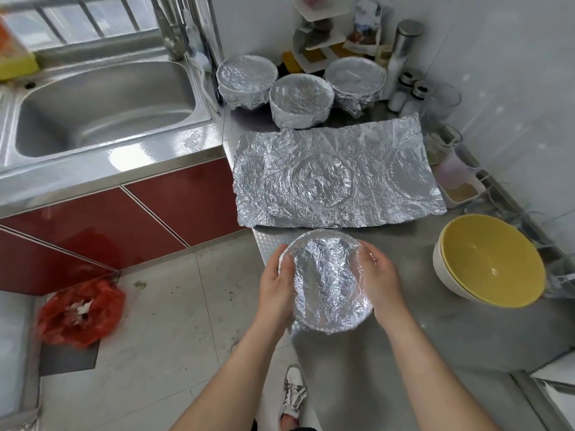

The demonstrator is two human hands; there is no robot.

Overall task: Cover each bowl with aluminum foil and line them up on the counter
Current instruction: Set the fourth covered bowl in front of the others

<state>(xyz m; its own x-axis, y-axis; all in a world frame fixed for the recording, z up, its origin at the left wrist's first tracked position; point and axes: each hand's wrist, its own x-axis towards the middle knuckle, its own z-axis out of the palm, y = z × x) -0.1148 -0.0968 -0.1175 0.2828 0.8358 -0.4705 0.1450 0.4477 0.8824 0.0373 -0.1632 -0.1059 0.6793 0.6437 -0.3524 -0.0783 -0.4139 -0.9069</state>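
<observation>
Big picture first: the steel counter [420, 321] runs away from us, and the loose foil sheet [333, 175] sprawls across its middle. That's hazard one. It lies right between the near edge and the three covered bowls [300, 99] at the back, so anything carried across low could snag it and drag it.

On the right sit the stacked yellow bowls [488, 262], bare, not yet wrapped, close to the counter's near side.

Now the action: the foil-wrapped bowl [326, 281] is held at the counter's near left corner, tilted (whether it touches the steel I can't tell), with tiled floor just beside it. That's the real danger. Foil over a bowl is slick, and a slip here likely means a drop to the floor.

The left hand [275, 284] curls round the left side and the right hand [381, 281] grips the right side, both sets of fingers wrapped over the foil at the rim. Squeeze too hard and the crinkled skin may tear or pull loose. Back there, the row looks crowded by shakers [404, 91], so a careless landing could knock them.
</observation>
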